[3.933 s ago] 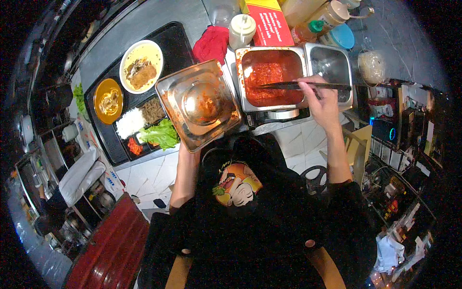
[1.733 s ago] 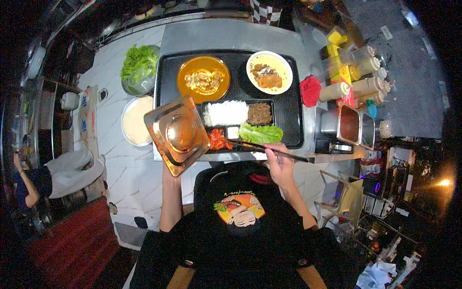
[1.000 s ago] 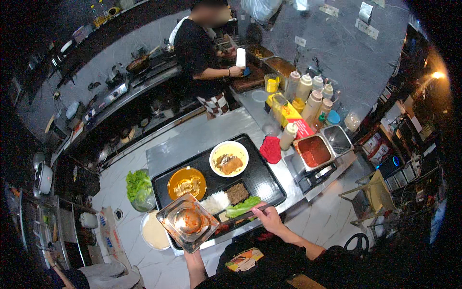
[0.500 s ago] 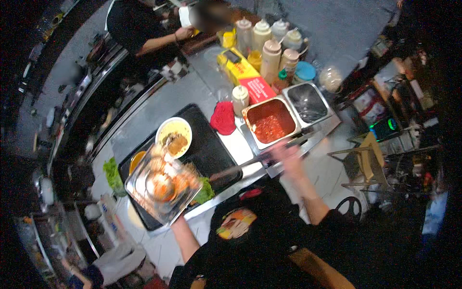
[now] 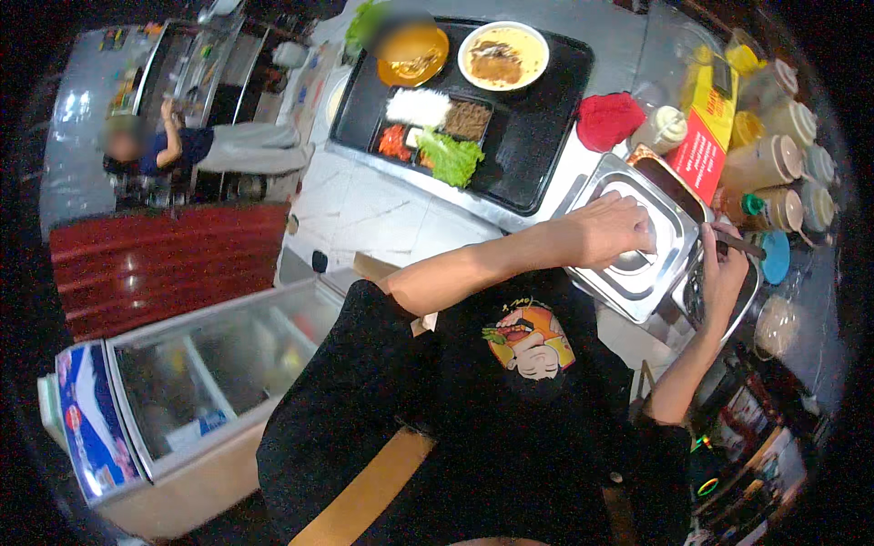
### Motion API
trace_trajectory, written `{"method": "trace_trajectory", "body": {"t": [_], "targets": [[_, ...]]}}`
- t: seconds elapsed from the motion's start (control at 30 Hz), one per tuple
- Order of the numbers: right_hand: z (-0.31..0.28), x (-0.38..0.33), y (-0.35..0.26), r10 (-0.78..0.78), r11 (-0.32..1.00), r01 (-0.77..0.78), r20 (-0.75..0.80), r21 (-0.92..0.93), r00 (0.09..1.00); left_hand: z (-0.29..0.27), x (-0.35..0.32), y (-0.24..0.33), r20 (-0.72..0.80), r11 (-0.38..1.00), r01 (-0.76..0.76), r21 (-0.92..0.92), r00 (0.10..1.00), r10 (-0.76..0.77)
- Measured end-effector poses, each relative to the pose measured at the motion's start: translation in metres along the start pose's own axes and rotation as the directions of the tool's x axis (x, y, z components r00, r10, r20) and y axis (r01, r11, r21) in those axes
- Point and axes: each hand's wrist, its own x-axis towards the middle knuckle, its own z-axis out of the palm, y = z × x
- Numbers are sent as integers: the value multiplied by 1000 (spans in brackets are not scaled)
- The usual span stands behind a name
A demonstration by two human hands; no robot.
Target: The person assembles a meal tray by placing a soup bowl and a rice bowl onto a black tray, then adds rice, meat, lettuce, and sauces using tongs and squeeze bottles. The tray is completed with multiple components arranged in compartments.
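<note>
My left hand (image 5: 617, 229) is closed on the grip at the centre of a rectangular steel lid (image 5: 637, 293). The lid lies tilted over a steel pan of red sauce (image 5: 672, 177), covering most of it. Beside it, my right hand (image 5: 724, 273) is over a second steel pan (image 5: 754, 289), its fingers closed round a dark-handled utensil (image 5: 739, 242); the working end is hidden. To the left, on a black tray (image 5: 533, 136), stand a meal box (image 5: 492, 107) with rice, minced meat, red pickle and lettuce (image 5: 451, 159), an orange bowl (image 5: 441, 75) and a white bowl (image 5: 463, 65).
Squeeze bottles (image 5: 776, 164) crowd beyond the pans, near a yellow-red carton (image 5: 710, 132) and a red cloth (image 5: 608, 122). A blue lid (image 5: 774, 257) lies at the right. At left are a chest freezer (image 5: 218, 373) and another person (image 5: 182, 150).
The steel lid has moved from above the tray to the sauce pan, still in my left hand. My right hand has drawn the utensil back over the pans. The view has turned.
</note>
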Motion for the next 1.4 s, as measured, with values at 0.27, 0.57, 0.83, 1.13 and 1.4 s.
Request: {"method": "trace_trajectory", "body": {"t": [0.27,0.57,0.83,1.13,1.4], "targets": [[-11,-2,5,240,906,-251,75,341,968,36,2,-15,-131,966,157,203,982,-132],[-20,-70,-28,257,940,-214,-141,265,956,41,-2,-24,-256,988,66,137,966,-29],[9,-132,-150,216,902,-157,-104,403,971,-16,-105,-20,-380,841,-188,-508,925,-23],[267,-85,-159,182,777,-399,432,487,883,-111,-338,-229,-754,797,533,-285,389,-529],[376,-12,-159,87,984,-135,343,119,935,-93,-404,-321,-549,657,667,-351,421,-722]]}}
